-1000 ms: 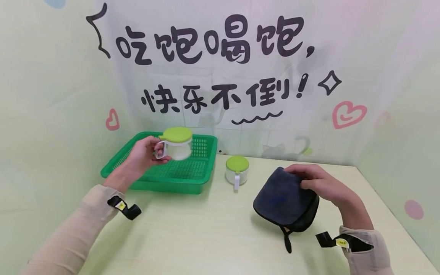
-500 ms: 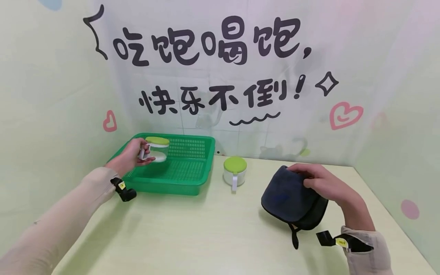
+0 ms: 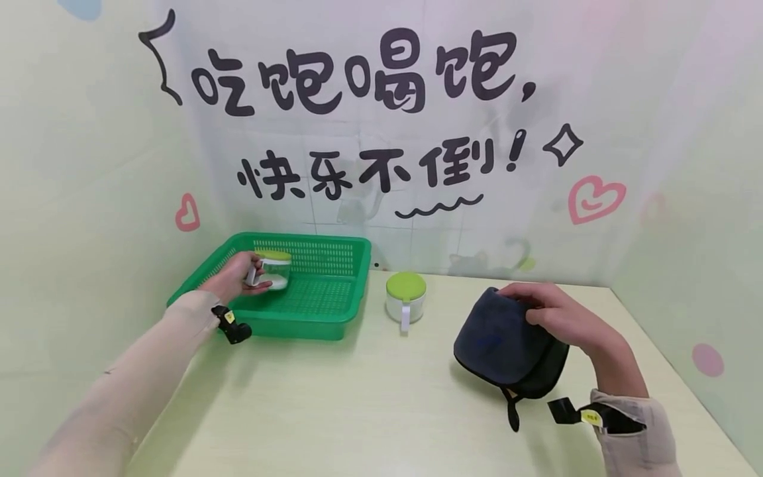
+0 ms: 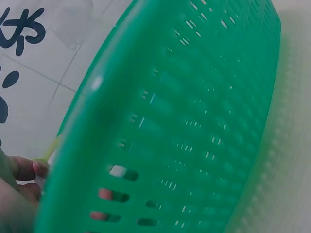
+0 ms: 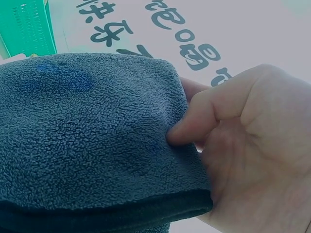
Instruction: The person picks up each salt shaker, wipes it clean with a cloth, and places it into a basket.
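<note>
Green basket (image 3: 334, 311) holds the little jar (image 3: 273, 269), whose handle the left hand (image 3: 234, 278) grips. Beside it, the right hand (image 3: 560, 318) pinches a dark cloth (image 3: 497, 338).

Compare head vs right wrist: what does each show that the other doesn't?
Head only: left hand gripping a green-lidded jar inside the green basket, a second jar standing on the table. Right wrist only: the cloth's fleece texture, with the thumb pressed into it. Both: right hand gripping the dark cloth, a bit of basket, the wall lettering.
</note>
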A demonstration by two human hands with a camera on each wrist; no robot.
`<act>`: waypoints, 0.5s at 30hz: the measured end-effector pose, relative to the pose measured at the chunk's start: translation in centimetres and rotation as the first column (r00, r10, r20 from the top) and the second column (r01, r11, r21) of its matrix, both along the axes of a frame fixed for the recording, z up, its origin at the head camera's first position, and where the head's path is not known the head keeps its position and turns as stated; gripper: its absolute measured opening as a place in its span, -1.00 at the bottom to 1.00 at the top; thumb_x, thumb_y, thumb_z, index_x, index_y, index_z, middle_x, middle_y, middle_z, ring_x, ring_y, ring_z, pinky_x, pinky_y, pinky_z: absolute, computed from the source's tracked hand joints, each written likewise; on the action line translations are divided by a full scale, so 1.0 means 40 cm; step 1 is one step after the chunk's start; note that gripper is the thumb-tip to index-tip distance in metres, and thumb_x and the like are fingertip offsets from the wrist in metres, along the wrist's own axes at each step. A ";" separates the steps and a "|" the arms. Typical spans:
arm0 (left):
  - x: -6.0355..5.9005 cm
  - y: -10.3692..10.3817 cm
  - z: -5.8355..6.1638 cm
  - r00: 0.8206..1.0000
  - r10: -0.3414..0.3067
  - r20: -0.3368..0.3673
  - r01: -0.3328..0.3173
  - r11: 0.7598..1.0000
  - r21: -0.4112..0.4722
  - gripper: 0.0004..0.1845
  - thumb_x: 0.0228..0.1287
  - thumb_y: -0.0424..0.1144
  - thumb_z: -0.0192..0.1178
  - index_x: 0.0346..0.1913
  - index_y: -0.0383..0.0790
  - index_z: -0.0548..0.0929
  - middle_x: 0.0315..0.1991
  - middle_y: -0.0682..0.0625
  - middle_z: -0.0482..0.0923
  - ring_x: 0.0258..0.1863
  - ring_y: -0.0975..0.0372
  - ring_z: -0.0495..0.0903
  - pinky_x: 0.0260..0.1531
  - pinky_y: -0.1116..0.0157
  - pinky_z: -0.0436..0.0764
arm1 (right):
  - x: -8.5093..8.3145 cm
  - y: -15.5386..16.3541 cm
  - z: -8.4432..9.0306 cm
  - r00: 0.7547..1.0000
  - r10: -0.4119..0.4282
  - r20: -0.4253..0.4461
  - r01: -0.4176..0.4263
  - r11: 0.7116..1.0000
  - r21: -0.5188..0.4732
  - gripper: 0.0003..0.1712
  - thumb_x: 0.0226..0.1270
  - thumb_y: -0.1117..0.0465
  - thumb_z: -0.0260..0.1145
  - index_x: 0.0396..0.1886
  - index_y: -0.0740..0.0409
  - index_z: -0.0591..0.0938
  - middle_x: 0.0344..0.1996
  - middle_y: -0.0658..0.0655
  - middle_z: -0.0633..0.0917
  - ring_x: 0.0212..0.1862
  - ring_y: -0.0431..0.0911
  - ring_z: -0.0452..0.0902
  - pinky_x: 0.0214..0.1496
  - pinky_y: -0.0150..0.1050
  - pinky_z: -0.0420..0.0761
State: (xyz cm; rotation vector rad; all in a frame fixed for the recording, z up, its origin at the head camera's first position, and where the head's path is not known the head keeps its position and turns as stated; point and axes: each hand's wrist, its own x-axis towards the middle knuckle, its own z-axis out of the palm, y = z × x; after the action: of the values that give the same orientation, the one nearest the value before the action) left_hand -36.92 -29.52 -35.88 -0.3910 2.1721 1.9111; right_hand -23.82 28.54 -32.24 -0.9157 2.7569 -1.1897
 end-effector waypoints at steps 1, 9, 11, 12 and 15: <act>-0.001 -0.004 -0.005 1.000 -0.005 0.000 0.005 1.000 0.001 -0.73 0.62 -0.16 -0.35 -0.19 -0.16 0.34 -0.33 0.07 0.47 -0.26 0.10 0.75 -0.06 0.16 0.75 | -0.001 -0.001 0.000 1.000 0.003 0.000 -0.003 1.000 0.001 -0.39 0.20 0.59 -0.01 0.22 0.26 0.65 0.15 0.27 0.68 -0.02 -0.34 0.54 0.04 -0.45 0.52; 0.001 -0.025 -0.031 0.990 -0.115 0.080 0.119 0.992 -0.049 -0.66 0.62 -0.13 -0.36 -0.19 -0.20 0.40 -0.11 -0.05 0.65 0.37 -0.38 0.41 0.33 -0.25 0.46 | -0.003 -0.003 -0.001 1.000 -0.003 0.013 0.003 1.000 0.007 -0.38 0.20 0.59 0.00 0.23 0.25 0.64 0.15 0.26 0.69 -0.03 -0.32 0.54 0.03 -0.45 0.51; 0.000 -0.028 -0.036 0.985 -0.143 0.098 0.150 0.986 -0.067 -0.65 0.62 -0.14 -0.36 -0.19 -0.20 0.44 -0.11 -0.06 0.69 0.41 -0.39 0.35 0.34 -0.26 0.44 | -0.001 -0.003 -0.001 1.000 -0.007 0.018 0.007 1.000 0.005 -0.38 0.21 0.59 0.00 0.23 0.25 0.64 0.15 0.26 0.68 -0.02 -0.32 0.54 0.04 -0.44 0.52; -0.001 -0.030 -0.039 0.982 -0.157 0.104 0.166 0.983 -0.080 -0.64 0.63 -0.15 -0.35 -0.18 -0.21 0.46 -0.11 -0.06 0.71 0.41 -0.39 0.35 0.33 -0.25 0.45 | -0.001 -0.003 -0.001 1.000 -0.009 0.020 0.009 1.000 0.005 -0.38 0.21 0.59 0.00 0.23 0.25 0.64 0.16 0.27 0.68 -0.01 -0.32 0.54 0.04 -0.44 0.52; -0.004 -0.028 -0.045 0.976 -0.180 0.121 0.193 0.975 -0.110 -0.62 0.64 -0.16 -0.33 -0.07 -0.24 0.52 -0.10 -0.06 0.74 0.37 -0.34 0.41 0.29 -0.19 0.48 | 0.001 -0.003 -0.002 1.000 -0.017 0.022 0.016 1.000 0.010 -0.39 0.22 0.58 0.00 0.23 0.25 0.64 0.18 0.28 0.67 0.01 -0.34 0.54 0.07 -0.45 0.53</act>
State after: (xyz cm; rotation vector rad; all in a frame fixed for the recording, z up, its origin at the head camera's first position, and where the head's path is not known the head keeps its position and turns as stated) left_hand -37.09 -30.64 -37.67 -0.2935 2.1746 1.6254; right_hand -23.79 28.43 -32.30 -0.8750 2.7557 -1.1805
